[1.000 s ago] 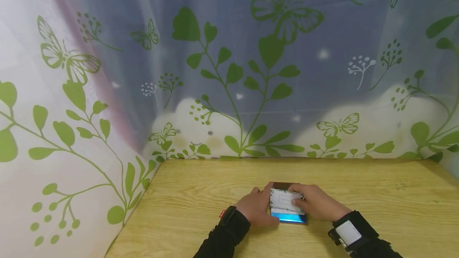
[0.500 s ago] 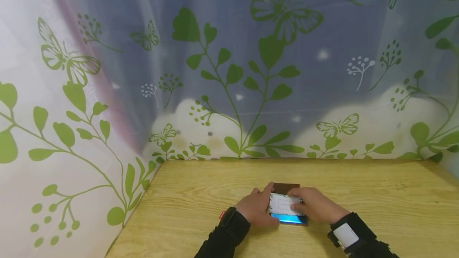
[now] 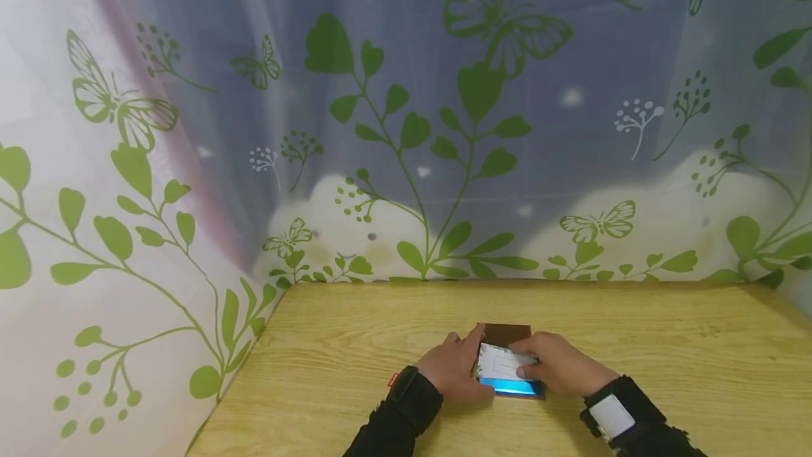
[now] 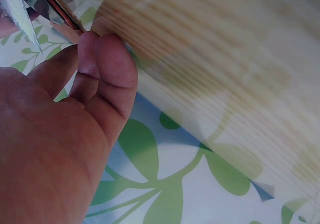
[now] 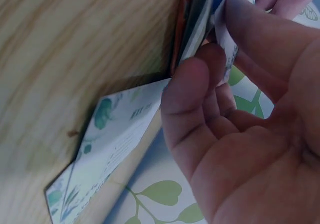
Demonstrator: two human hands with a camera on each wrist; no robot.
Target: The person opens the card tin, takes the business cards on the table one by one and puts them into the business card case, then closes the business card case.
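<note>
A flat brown case or booklet (image 3: 505,333) lies on the table, with a shiny blue strip (image 3: 511,388) across its near part. My left hand (image 3: 452,372) holds its left edge, thumb at the lower corner; the left wrist view shows the little finger side bent against the case's edge (image 4: 64,12). Between thumb and fingers, my right hand (image 3: 566,364) pinches a white card (image 3: 497,360) with a leafy border, slightly tilted over the case. In the right wrist view, another leaf-printed white card or folded paper (image 5: 122,129) rests on the table beside the right hand (image 5: 240,134).
The wood-grain table (image 3: 355,316) extends to both sides. Behind it and on the left hangs a curtain (image 3: 406,161) printed with green leaves and butterflies. Dark straps with devices circle both wrists.
The white card has slid toward me and tipped down at its right side, baring more of the brown upper part. The right hand moved slightly nearer; the left hand stays put.
</note>
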